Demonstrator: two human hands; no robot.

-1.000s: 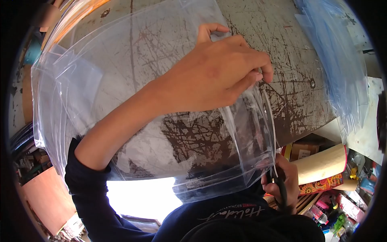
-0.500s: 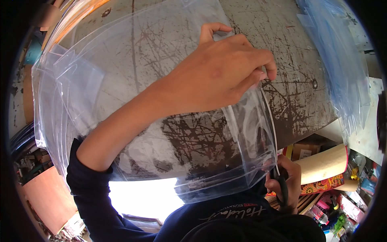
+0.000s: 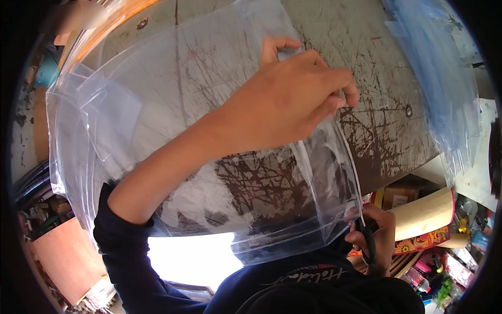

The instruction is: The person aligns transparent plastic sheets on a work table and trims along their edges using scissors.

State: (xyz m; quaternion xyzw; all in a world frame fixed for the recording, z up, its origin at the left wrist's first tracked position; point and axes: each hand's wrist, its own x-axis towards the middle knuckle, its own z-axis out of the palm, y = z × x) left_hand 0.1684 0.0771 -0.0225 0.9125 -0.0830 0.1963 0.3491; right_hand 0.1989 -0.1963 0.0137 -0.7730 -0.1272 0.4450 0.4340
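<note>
A large clear plastic sheet (image 3: pixel 209 68), folded in layers, lies across a worn, scratched tabletop (image 3: pixel 376 120) and hangs over its near edge. My left hand (image 3: pixel 298 97) reaches over it, palm down, with thumb and forefinger pinched together at the sheet's right edge. The other fingers are bent. At the lower right, my right hand (image 3: pixel 379 233) grips scissors (image 3: pixel 368 245) by their black handles, at the sheet's near right corner. The blades are mostly hidden by plastic and fingers. A pale narrow edge of the sheet curves between the two hands.
Bluish clear plastic sheets (image 3: pixel 439 78) lie along the table's right side. A cream roll (image 3: pixel 423 214) and a cardboard box (image 3: pixel 400 196) sit beyond the near right edge, above mixed clutter. A pinkish board (image 3: pixel 65 256) stands at lower left.
The view has shifted slightly, so the sheet and left arm appear a little lower and further right. Both hands keep their grips, with little visible movement.
</note>
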